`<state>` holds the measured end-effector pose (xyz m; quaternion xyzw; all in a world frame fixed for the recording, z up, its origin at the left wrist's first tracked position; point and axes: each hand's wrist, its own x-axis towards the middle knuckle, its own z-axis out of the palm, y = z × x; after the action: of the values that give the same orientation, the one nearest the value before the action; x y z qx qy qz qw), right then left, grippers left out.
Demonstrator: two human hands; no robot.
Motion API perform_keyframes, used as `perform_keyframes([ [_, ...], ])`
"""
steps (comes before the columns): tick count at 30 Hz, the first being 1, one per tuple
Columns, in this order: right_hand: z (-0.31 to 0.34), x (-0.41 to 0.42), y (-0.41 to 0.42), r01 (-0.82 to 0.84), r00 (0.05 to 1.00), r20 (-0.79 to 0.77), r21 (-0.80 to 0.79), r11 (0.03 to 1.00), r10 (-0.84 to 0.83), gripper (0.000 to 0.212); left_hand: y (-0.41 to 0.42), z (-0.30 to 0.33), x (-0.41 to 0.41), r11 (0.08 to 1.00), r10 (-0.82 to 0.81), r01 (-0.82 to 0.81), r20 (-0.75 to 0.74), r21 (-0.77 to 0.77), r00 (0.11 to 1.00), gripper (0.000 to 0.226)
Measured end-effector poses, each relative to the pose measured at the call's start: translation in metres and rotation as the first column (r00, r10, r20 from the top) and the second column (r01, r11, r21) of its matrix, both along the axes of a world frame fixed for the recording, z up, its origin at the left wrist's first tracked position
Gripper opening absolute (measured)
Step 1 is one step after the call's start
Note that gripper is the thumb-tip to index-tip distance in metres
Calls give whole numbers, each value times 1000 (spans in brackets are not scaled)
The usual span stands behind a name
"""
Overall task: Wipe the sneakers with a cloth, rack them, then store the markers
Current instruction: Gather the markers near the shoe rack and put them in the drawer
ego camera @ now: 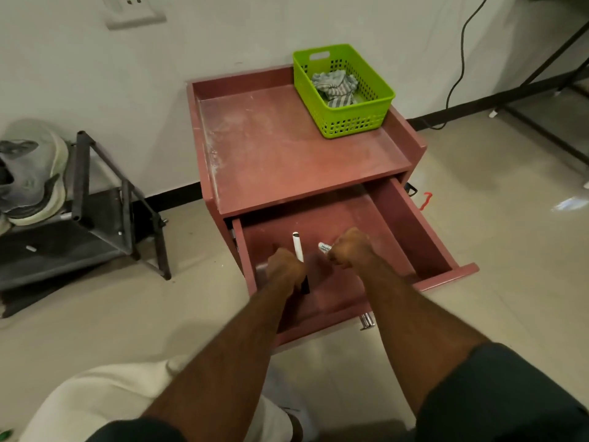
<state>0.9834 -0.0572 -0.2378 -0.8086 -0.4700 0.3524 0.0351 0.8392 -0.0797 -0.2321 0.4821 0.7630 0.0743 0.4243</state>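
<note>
Both of my hands reach into the open drawer [414, 228] of a red-brown cabinet. My left hand [283, 269] grips a white marker [298, 247] with a black cap; its white end points away from me. My right hand [349, 248] holds a second white marker [324, 247], and only its labelled tip shows past the fingers. The grey sneakers [28, 180] sit on the black shoe rack [95, 199] at the left. A striped cloth [336, 87] lies bunched in a green basket [353, 119].
The green basket stands on the cabinet's dusty top [280, 145], at its back right corner. A black cable [459, 65] hangs down the wall at right, near black metal frame legs [541, 90]. My knee in light trousers [111, 393] is at the lower left.
</note>
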Motion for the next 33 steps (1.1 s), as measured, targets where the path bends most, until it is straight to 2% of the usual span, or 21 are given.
perform_keyframes([
  [3, -13, -4, 8, -26, 999, 39, -13, 1000, 26, 33, 9, -13, 6, 1000, -20, 19, -53, -6, 998, 27],
  [5, -21, -5, 12, -26, 999, -43, -35, 999, 25, 37, 14, -19, 5, 1000, -25, 24, -82, -8, 996, 29],
  [6, -14, -10, 9, -111, 993, -47, -28, 993, 110, 33, 17, -21, 5, 1000, -26, 26, -103, -5, 994, 31],
  [7, -15, -9, 8, -117, 990, -82, -2, 993, 116, 33, 19, -24, 5, 1000, -25, 25, -123, -1, 992, 32],
  [9, -45, -1, 14, -32, 998, -56, -12, 999, 31, 41, 22, -29, 4, 1000, -12, 12, -136, -3, 991, 33],
  [12, -60, 0, 20, 13, 1000, -19, 66, 998, -11, 55, 20, -35, 5, 1000, 13, -16, -117, -22, 993, 32],
  [14, -59, -2, 17, -11, 1000, 6, 86, 996, 10, 51, 18, -39, 7, 999, 29, -32, -87, -30, 996, 35],
  [16, -52, -3, 13, 41, 999, -4, 106, 993, -41, 45, 15, -41, 8, 999, 38, -39, -54, -19, 998, 38],
  [18, -47, -1, 9, 86, 996, 17, 95, 992, -88, 52, 12, -40, 7, 999, 37, -37, -35, -8, 999, 40],
  [21, -41, -1, 4, 64, 997, 46, 89, 994, -68, 57, 10, -41, 4, 999, 37, -37, -22, 3, 999, 40],
  [26, -29, -7, -3, 123, 992, -16, 122, 985, -122, 42, 12, -30, -5, 998, 14, -15, 22, 55, 1000, 29],
  [29, -16, -13, -7, 135, 987, -111, 169, 976, -117, 21, 14, -15, -15, 993, -19, 12, 61, 119, 998, 22],
  [33, 17, -31, -8, 120, 990, -105, 313, 942, -91, 5, 14, 17, -35, 964, -95, 58, 134, 259, 986, 26],
])
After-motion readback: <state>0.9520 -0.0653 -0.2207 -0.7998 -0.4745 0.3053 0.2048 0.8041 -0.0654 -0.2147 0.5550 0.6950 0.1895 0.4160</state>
